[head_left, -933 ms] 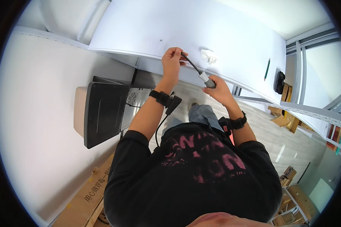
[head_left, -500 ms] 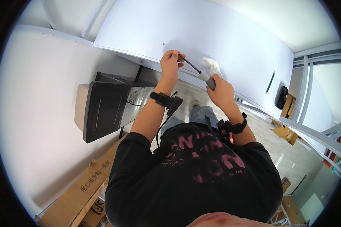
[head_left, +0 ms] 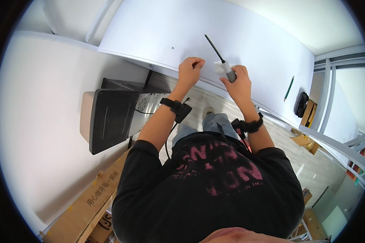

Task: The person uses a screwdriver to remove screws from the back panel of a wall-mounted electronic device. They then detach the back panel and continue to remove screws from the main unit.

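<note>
A screwdriver [head_left: 229, 72] with a grey and whitish handle and a long dark shaft is gripped in my right hand [head_left: 241, 86]. Its tip points up and to the left, over the white table [head_left: 146, 28]. Close to the table's near edge, my left hand [head_left: 190, 73] is closed, fingertips pressed together. Whether something small sits in that pinch cannot be made out. The screwdriver handle partly covers a crumpled white tissue [head_left: 218, 69] lying on the table. Farther left on the tabletop rests a tiny dark piece [head_left: 173, 48], too small to name.
A green pencil [head_left: 289, 88] and a black case [head_left: 301, 104] lie toward the table's right end. Below the table on the left stands a dark-lidded bin [head_left: 115, 117]. Cardboard boxes [head_left: 83, 202] line the lower left. Grey metal framing [head_left: 327, 93] rises at right.
The screwdriver's shaft has swung away from my left hand and now points up and left. My right hand has shifted slightly right and farther out; my left hand has moved a little right.
</note>
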